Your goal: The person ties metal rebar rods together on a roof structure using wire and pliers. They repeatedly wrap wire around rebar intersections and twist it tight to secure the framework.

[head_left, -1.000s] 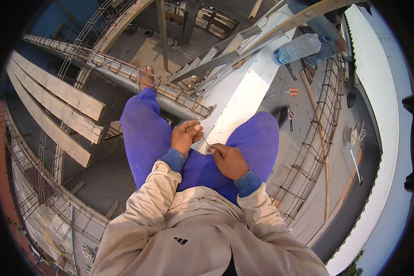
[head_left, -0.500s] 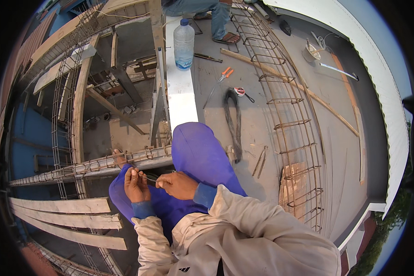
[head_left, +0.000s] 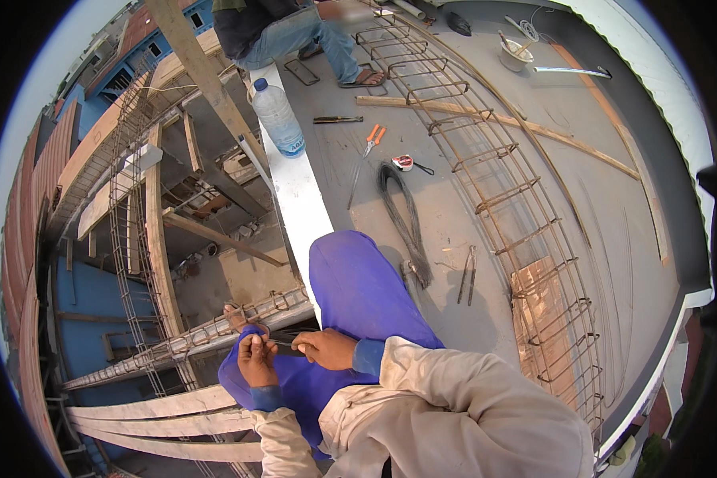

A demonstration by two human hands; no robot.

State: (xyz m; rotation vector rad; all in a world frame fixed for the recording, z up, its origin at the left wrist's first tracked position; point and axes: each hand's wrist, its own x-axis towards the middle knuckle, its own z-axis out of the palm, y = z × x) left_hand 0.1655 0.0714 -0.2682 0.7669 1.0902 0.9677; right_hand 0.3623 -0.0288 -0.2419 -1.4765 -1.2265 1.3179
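Note:
My left hand (head_left: 257, 361) is closed over my bent purple-trousered knee, its fingers pinching dark, thin wire. Close to its right, my right hand (head_left: 327, 349) grips the same wire strands (head_left: 284, 341), which show in the short gap between the hands. How many strands there are I cannot tell. Farther right on the grey floor lies a long looped bundle of dark wire (head_left: 410, 231). Near its lower end is a pair of slim metal pincers (head_left: 468, 275). Beyond the bundle are a red-and-white tape measure (head_left: 403, 163) and an orange-handled cutter (head_left: 374, 139).
A clear plastic bottle (head_left: 279, 119) stands on the white ledge (head_left: 304, 195). To the right runs a long rebar cage (head_left: 498, 179), crossed by a wooden batten (head_left: 550, 137). Left of the ledge, the level drops among timber and rebar. Another person (head_left: 283, 36) sits at the far end.
My view has shifted, so the scene sits farther right and lower, and more of the other person shows. Both hands stay close together on the wire.

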